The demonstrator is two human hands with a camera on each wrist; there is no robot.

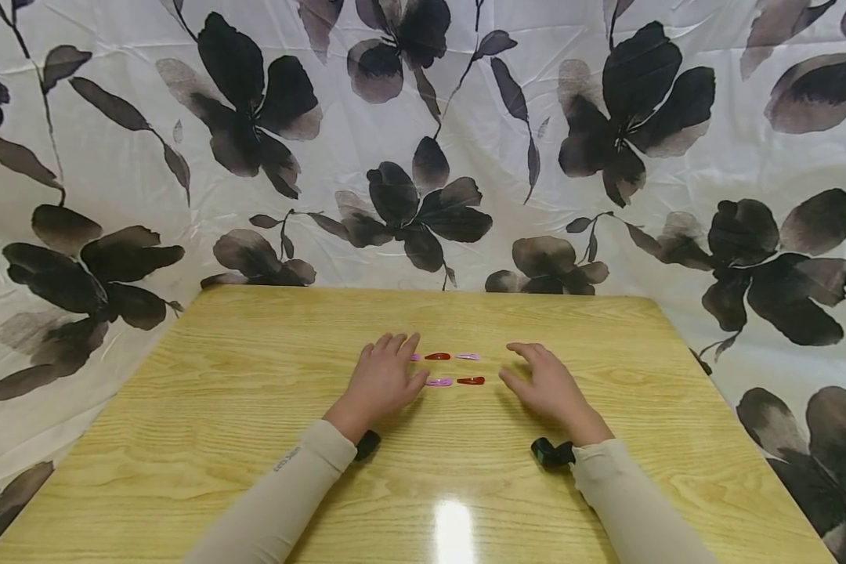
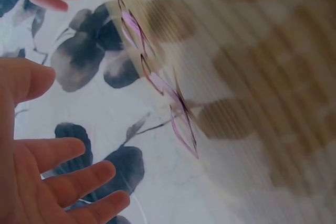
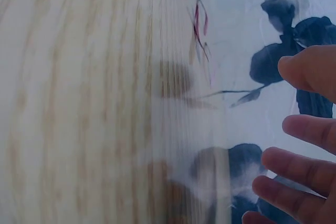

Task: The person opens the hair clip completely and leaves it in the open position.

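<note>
Small snap hair clips lie in two rows on the wooden table. In the back row of the head view, a red hair clip [image 1: 437,356] sits between a pink hair clip [image 1: 468,356] and another pink one partly hidden by my left hand [image 1: 383,380]. The front row shows a pink hair clip [image 1: 439,382] and a red hair clip [image 1: 471,381]. My left hand hovers at the left end of the rows, fingers extended, holding nothing. To the right of the clips is my right hand [image 1: 550,385], empty, its fingers spread and relaxed, as the right wrist view also shows.
The light wooden table [image 1: 254,352] reaches back to a white cloth [image 1: 465,258] printed with dark flowers. That cloth also hangs along both sides. Each wrist wears a small black camera [image 1: 553,453]. Light reflects off the table's near middle.
</note>
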